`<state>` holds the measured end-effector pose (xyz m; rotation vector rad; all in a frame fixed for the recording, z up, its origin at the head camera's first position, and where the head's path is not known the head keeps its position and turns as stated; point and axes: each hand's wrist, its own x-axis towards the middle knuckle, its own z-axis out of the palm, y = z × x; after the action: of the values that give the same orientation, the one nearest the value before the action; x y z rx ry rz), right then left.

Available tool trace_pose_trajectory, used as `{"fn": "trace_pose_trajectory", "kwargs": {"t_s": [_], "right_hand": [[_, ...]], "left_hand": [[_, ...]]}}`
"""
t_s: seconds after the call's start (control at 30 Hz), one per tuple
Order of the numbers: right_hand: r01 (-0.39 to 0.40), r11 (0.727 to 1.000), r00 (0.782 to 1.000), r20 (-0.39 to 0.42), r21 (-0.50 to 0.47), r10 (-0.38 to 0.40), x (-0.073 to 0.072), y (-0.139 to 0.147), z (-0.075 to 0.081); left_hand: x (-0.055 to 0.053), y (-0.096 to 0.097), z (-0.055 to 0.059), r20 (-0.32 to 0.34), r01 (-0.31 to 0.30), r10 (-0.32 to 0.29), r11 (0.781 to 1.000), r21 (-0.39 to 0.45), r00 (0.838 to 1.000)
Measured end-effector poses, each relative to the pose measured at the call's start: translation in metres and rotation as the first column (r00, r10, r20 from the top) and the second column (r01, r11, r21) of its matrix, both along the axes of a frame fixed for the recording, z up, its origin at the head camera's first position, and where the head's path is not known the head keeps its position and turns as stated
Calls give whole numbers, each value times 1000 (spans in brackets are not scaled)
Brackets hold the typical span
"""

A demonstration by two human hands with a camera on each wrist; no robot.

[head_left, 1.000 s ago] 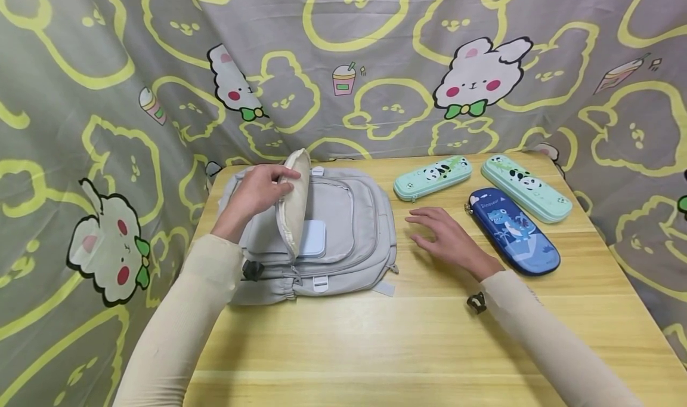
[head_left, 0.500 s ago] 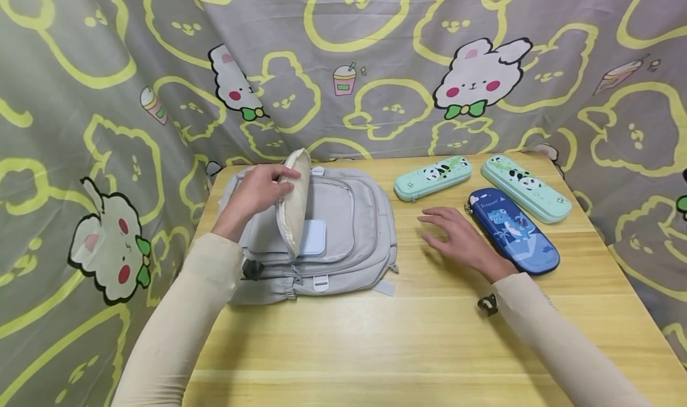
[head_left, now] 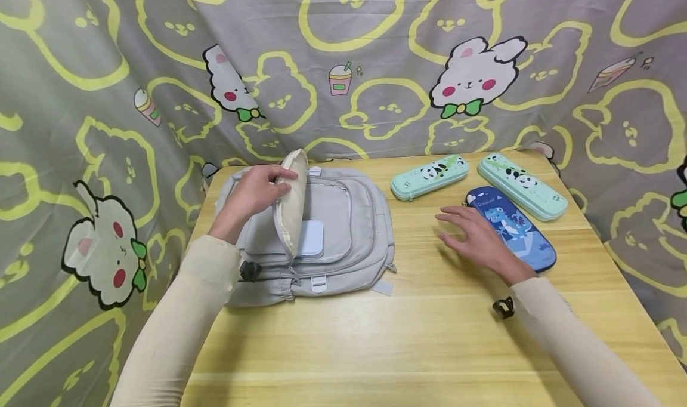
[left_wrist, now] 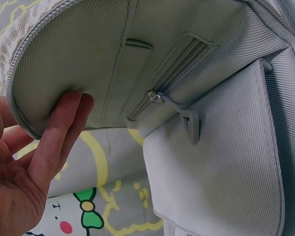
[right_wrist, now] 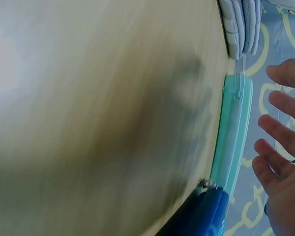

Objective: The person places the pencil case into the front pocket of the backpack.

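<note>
A grey backpack [head_left: 382,234] lies on the table's left side, its front pocket unzipped. My left hand [head_left: 256,192] pinches the edge of the pocket's front flap [head_left: 291,216] and holds it raised; in the left wrist view the fingers [left_wrist: 64,118] lie against its grey face, beside an inner zipper [left_wrist: 155,96]. Partly behind the flap sits a pale blue square item with rounded corners [head_left: 313,239]. My right hand [head_left: 477,237], holding nothing, hovers over the table with fingers spread, just left of a dark blue dinosaur pencil case [head_left: 523,234] and overlapping it in the head view.
Two mint green panda pencil cases lie at the back right, one [head_left: 429,177] behind my right hand and the other [head_left: 523,186] beyond the blue case. A patterned grey curtain [head_left: 376,120] hangs around the wooden table [head_left: 376,347].
My right hand has moved to the right, away from the backpack and up to the blue pencil case. The left hand stays on the flap, and the view has shifted slightly.
</note>
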<state>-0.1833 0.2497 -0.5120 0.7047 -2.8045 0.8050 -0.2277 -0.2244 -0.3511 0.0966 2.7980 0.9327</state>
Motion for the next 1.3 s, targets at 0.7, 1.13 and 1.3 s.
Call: {"fn": "trace_pose_trajectory", "kwargs": {"t_s": [0.7, 1.13, 1.3], "right_hand": [[99, 995, 995, -12, 8, -99, 17, 60, -2], [166, 985, 986, 15, 39, -167, 28, 88, -4], [198, 979, 979, 39, 57, -200, 30, 94, -4]], "left_hand": [[-2, 2, 2, 6, 0, 0, 1000, 9, 1000], [-2, 0, -1, 14, -5, 5, 1000, 23, 1000], [-1, -2, -1, 20, -12, 11, 1000, 26, 1000]]}}
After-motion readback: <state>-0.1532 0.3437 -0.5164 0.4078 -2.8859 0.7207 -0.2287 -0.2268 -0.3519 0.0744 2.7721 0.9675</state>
